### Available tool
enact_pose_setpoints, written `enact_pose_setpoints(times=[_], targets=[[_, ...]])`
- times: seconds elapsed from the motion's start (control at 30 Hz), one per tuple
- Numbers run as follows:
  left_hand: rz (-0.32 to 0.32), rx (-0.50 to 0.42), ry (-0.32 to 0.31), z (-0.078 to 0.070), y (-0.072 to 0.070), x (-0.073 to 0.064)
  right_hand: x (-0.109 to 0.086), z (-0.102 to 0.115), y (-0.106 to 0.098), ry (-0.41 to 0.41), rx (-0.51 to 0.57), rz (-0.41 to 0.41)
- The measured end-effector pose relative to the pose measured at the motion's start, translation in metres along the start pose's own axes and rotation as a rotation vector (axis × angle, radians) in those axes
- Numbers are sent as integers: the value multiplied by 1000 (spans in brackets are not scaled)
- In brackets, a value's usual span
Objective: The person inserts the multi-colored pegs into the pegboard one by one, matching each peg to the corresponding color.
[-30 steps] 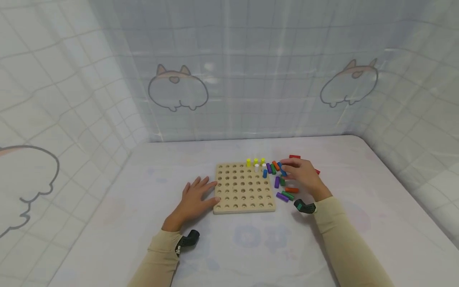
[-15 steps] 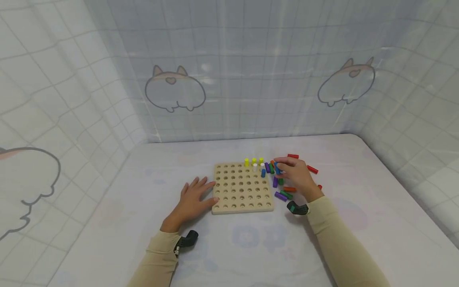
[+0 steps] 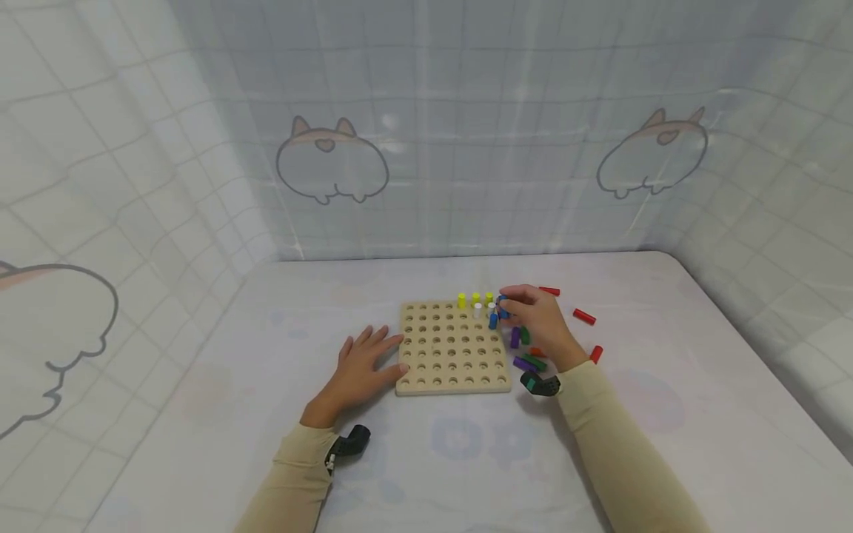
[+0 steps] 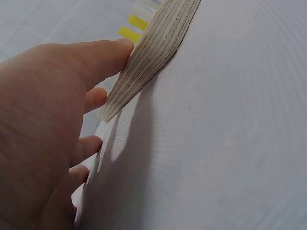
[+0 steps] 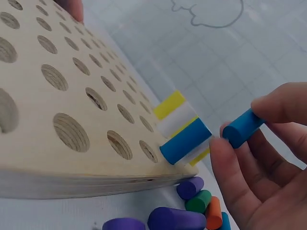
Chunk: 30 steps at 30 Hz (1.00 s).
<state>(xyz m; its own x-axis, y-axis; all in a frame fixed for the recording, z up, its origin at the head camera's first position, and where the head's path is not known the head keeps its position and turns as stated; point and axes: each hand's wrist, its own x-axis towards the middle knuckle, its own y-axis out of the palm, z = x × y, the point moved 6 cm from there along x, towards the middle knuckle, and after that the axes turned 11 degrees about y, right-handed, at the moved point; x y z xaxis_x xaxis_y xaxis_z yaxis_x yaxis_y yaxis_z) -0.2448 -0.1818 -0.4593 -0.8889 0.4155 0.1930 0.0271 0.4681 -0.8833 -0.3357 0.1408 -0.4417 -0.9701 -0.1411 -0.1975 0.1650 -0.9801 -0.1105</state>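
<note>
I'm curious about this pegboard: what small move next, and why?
Perhaps the right hand should bring its pinched blue peg over an empty hole beside the standing blue peg: the held peg is clear of the pegboard, and the colours match.

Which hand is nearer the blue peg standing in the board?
Right. The right hand is just beside the standing blue peg, pinching another blue peg; the left hand is farther off, across the board at its left edge.

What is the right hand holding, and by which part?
The right hand pinches a blue peg, one fingertip at its upper end; its lower face shows.
</note>
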Motion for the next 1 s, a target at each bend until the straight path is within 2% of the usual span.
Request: enact_pose_setpoints(times=[0.2,0.33,0.47,0.67,1.0], targets=[[-2,-4,10,2,1,0,1,5,2,-57,1,-50],[-6,3,13,2,0,-1,1,7,7,-102,-6,-43],[-13,8,19,2,-2,-3,0,8,15,-165,-49,-51],[-14,-3,21,3,0,-5,-6,11,22,-271,-110,-125],[-13,0,37,6,1,-7,-10,5,33,-334,-151,-94]])
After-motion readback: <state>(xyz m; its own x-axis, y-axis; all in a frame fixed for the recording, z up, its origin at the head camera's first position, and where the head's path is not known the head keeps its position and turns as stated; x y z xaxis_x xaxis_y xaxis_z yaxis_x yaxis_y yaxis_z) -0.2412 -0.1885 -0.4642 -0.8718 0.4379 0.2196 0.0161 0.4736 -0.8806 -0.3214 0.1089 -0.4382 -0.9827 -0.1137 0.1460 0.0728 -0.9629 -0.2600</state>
